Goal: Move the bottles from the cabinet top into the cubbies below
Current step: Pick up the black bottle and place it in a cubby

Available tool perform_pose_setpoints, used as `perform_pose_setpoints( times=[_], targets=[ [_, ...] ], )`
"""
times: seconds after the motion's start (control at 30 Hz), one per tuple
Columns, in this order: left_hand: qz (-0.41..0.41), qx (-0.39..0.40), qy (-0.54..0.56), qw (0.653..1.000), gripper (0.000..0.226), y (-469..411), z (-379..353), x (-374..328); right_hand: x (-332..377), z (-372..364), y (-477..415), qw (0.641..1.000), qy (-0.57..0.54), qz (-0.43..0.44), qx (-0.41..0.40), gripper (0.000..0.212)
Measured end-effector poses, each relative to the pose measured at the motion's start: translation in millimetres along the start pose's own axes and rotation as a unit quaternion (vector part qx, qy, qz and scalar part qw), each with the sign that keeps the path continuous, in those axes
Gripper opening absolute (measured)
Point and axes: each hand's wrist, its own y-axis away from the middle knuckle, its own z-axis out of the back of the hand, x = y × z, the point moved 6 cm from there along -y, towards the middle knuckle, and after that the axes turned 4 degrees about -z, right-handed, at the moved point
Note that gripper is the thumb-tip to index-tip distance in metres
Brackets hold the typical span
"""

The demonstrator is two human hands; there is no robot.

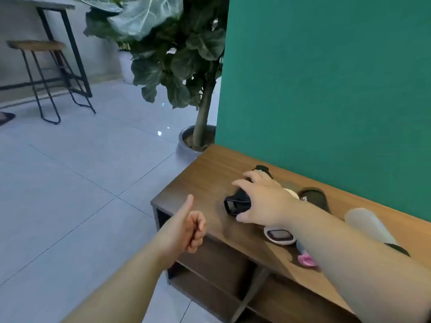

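Observation:
Several bottles lie on their sides on the wooden cabinet top (200, 180). My right hand (261, 197) wraps around a black bottle (236, 203) near the top's left end, its cap facing me. Behind it lie a cream bottle with a white cap (278, 236), another black bottle (314, 198), a pale translucent bottle (368, 224) and a pink-capped one (306, 259), partly hidden by my right forearm. My left hand (186, 229) hovers off the cabinet's front left corner, fingers curled, thumb up, holding nothing. Open cubbies (210, 271) show below the top.
A teal wall (326, 89) rises right behind the cabinet. A potted tree (191, 141) stands on the tiled floor past the cabinet's left end. A stool (37, 73) and a tall table (67, 47) stand far left.

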Motion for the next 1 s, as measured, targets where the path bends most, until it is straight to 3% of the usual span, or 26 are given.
perform_pose_setpoints(
  times=[0.07, 0.23, 0.5, 0.63, 0.77, 0.87, 1.0],
  targets=[
    [0.015, -0.025, 0.021, 0.999, 0.069, 19.5, 5.5, 14.3, 8.7, -11.3, 4.6, 0.992, 0.123, -0.004, 0.025, 0.089],
    [-0.013, -0.06, 0.107, 0.992, 0.069, 45.4, 21.4, 54.0, 16.6, -33.1, 6.5, 0.968, 0.244, -0.046, 0.026, 0.092],
    [-0.015, -0.162, 0.246, 0.955, 0.072, 66.6, 64.4, 108.0, 53.4, -39.8, 13.8, 0.962, 0.273, -0.01, -0.028, 0.072],
    [-0.024, -0.226, 0.233, 0.946, 0.065, 75.0, 82.9, 103.6, 114.7, -29.3, 43.9, 0.977, 0.195, 0.067, -0.049, 0.076],
    [0.008, -0.284, 0.228, 0.931, 0.058, 78.1, 94.6, 113.8, 182.3, -10.9, 83.7, 0.985, 0.008, 0.123, -0.12, 0.08],
    [0.021, -0.283, 0.268, 0.921, 0.055, 74.5, 91.4, 122.9, 204.4, -17.0, 99.0, 0.979, -0.165, 0.088, -0.084, 0.074],
    [0.035, -0.237, 0.341, 0.909, 0.054, 60.2, 80.7, 145.8, 189.3, -59.2, 91.6, 0.952, -0.3, -0.027, -0.054, 0.041]
  ],
)
